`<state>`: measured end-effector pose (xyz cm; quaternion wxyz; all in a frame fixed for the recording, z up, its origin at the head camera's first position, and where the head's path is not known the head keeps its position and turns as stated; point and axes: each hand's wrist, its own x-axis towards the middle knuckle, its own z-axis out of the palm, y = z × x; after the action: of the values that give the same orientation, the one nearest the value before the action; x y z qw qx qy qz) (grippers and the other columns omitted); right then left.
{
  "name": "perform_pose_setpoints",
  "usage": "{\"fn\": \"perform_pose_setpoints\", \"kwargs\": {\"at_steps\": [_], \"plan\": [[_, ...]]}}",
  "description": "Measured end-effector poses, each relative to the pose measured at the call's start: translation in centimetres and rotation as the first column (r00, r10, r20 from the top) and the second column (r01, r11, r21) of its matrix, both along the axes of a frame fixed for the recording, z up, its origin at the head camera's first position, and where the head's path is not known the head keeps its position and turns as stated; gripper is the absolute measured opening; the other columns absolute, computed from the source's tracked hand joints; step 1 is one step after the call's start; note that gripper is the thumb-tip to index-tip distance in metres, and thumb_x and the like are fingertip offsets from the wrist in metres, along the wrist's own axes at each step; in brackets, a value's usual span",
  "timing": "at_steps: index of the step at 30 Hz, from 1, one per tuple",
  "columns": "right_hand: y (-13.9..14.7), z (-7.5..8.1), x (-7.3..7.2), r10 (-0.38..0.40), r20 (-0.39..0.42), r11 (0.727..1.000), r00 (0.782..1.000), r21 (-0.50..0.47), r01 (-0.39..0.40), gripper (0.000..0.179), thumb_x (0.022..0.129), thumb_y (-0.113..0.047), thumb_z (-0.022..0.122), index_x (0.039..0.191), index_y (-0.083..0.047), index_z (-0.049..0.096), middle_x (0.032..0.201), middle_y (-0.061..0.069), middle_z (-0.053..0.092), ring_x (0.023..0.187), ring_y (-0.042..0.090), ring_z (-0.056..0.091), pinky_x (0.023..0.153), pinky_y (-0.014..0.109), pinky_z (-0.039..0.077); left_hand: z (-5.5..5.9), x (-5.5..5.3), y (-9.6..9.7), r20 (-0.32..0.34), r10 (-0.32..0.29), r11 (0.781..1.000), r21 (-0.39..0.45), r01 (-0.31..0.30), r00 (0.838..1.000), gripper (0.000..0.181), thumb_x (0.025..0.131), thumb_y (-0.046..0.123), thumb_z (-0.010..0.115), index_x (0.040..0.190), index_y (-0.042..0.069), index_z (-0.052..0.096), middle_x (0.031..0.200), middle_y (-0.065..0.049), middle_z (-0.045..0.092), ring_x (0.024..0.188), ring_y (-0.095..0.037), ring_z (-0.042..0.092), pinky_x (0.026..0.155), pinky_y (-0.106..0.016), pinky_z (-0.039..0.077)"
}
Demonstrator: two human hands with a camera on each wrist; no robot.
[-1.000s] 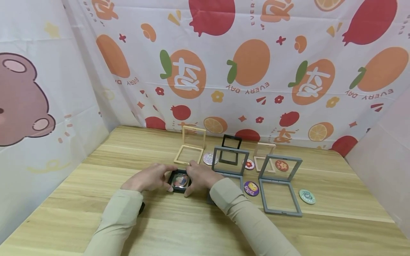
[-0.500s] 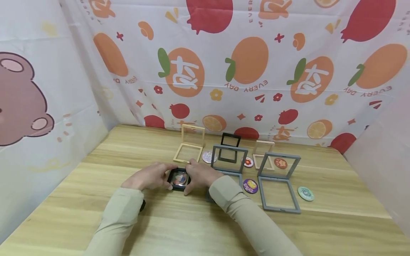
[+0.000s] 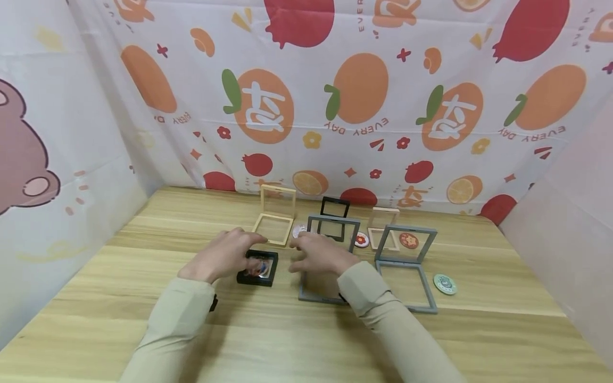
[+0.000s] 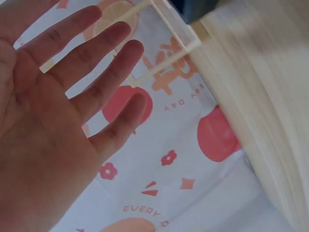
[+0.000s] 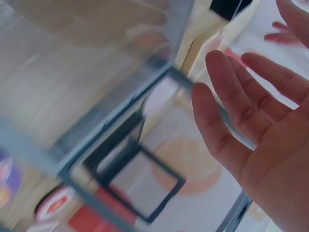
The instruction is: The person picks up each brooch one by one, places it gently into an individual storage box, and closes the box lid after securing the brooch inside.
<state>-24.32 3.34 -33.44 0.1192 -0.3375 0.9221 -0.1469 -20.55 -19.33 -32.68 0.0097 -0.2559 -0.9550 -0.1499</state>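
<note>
A shut black display case (image 3: 269, 277) with a shiny round badge (image 3: 263, 267) inside lies flat on the wooden table. My left hand (image 3: 221, 255) hovers at the left side of the case, thumb overlapping it; whether it touches I cannot tell. Its fingers (image 4: 91, 89) spread loosely in the left wrist view, holding nothing. To the right of the case, my right hand (image 3: 322, 254) is raised over an opened grey display frame (image 3: 322, 299), fingers relaxed and apart from the case. A purple badge (image 5: 8, 180) shows only in the right wrist view.
Further opened frames stand behind: a yellow one (image 3: 278, 243), a small black one (image 3: 335, 200) and a pale one (image 3: 384, 210). Another grey frame (image 3: 431, 290) stands at right, near a green badge (image 3: 445, 284). A red flower badge (image 3: 361, 240) and an orange one (image 3: 408, 240) lie among them.
Both hands gripped the black case's sides earlier; now they have let go. The right hand has moved right and up, the left has lifted slightly. The head view has shifted right.
</note>
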Motion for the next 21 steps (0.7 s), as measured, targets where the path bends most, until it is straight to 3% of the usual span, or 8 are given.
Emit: {"fn": "perform_pose_setpoints", "kwargs": {"at_steps": [5,8,12,16,21], "plan": [[3.2,0.1,-0.2,-0.009,-0.041,0.997,0.999,-0.082,0.006,0.045,0.091,-0.022,0.078,0.128,0.0,0.067,0.126,0.013,0.066,0.116,0.027,0.061,0.098,0.043,0.051,-0.1,-0.2,1.1,0.014,-0.014,1.0,0.005,0.014,1.0,0.043,0.087,0.018,0.082,0.124,-0.001,0.07,0.1,-0.007,0.073,0.084,-0.02,0.069,0.085,-0.047,0.056],[5.0,-0.1,-0.1,-0.018,-0.046,0.991,0.999,-0.136,0.011,0.04,0.091,-0.018,0.078,0.125,0.001,0.069,0.119,0.015,0.069,0.108,0.028,0.065,0.091,0.043,0.054,-0.3,-0.4,1.9,0.032,-0.021,1.0,0.016,0.02,0.999,0.044,0.087,0.017,0.081,0.125,0.0,0.069,0.094,-0.005,0.072,0.071,-0.013,0.067,0.087,-0.047,0.056],[7.3,-0.6,0.3,-0.041,-0.025,0.978,0.999,-0.205,0.035,0.037,0.092,-0.015,0.076,0.124,0.002,0.069,0.117,0.016,0.07,0.099,0.028,0.067,0.085,0.042,0.056,-0.8,-0.6,2.9,0.006,-0.041,0.999,0.01,0.041,0.999,0.039,0.088,0.016,0.08,0.122,0.0,0.07,0.103,-0.008,0.074,0.082,-0.02,0.071,0.089,-0.049,0.055],[9.6,-1.2,0.7,-0.098,-0.016,0.965,0.995,-0.246,0.091,0.035,0.091,-0.013,0.077,0.123,0.002,0.071,0.116,0.014,0.071,0.089,0.021,0.066,0.079,0.036,0.056,-1.2,-0.8,3.9,-0.035,-0.087,0.996,0.006,0.087,0.996,0.031,0.091,0.015,0.076,0.118,0.0,0.073,0.113,-0.011,0.073,0.103,-0.031,0.069,0.091,-0.05,0.054],[12.1,-1.3,0.9,-0.201,0.026,0.948,0.979,-0.247,0.201,0.036,0.09,-0.012,0.078,0.122,0.002,0.07,0.112,0.013,0.07,0.086,0.015,0.064,0.07,0.029,0.054,-1.6,-1.1,5.3,0.005,-0.088,0.995,0.038,0.088,0.996,0.032,0.091,0.014,0.077,0.119,0.0,0.072,0.114,-0.012,0.072,0.106,-0.032,0.067,0.093,-0.051,0.053]]}}
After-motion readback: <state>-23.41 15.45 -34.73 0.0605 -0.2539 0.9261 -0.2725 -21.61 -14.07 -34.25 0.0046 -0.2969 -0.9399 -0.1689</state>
